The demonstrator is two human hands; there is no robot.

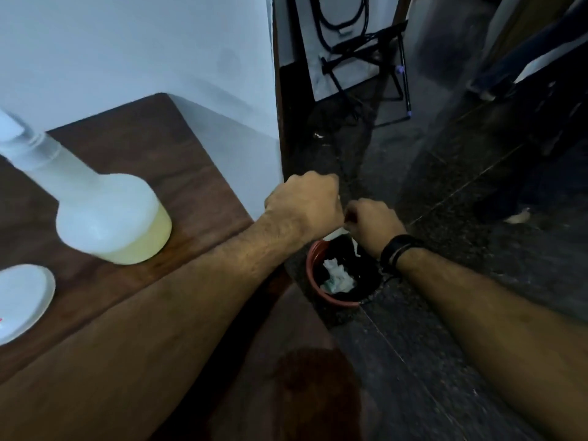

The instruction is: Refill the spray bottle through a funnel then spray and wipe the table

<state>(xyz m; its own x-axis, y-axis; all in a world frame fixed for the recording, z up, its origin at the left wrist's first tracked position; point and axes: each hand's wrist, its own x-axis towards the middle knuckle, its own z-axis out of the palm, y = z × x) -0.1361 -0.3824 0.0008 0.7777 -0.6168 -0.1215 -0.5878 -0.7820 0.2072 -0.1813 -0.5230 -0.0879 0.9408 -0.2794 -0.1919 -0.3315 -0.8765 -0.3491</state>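
The white spray bottle (pixel 105 214) stands on the brown wooden table (pixel 178 160) at the left, with pale yellow liquid in its bottom. Both of my hands are out past the table's right edge, above a red bin (pixel 313 275) on the floor. My left hand (pixel 305 205) is curled into a fist, knuckles up, and what lies inside it is hidden. My right hand (pixel 372 224), with a black band at the wrist, is curled too and touches the left. A scrap of white tissue (pixel 345 233) shows under it. More crumpled tissue (pixel 339 276) lies in the bin's black liner.
A white round object (pixel 22 300) lies at the table's left edge. A white wall (pixel 159 58) backs the table. The dark speckled floor (pixel 445 281) runs to the right, with a black folding stand (pixel 375 68) and cables farther back. A person's legs and shoes (pixel 515 214) are at the far right.
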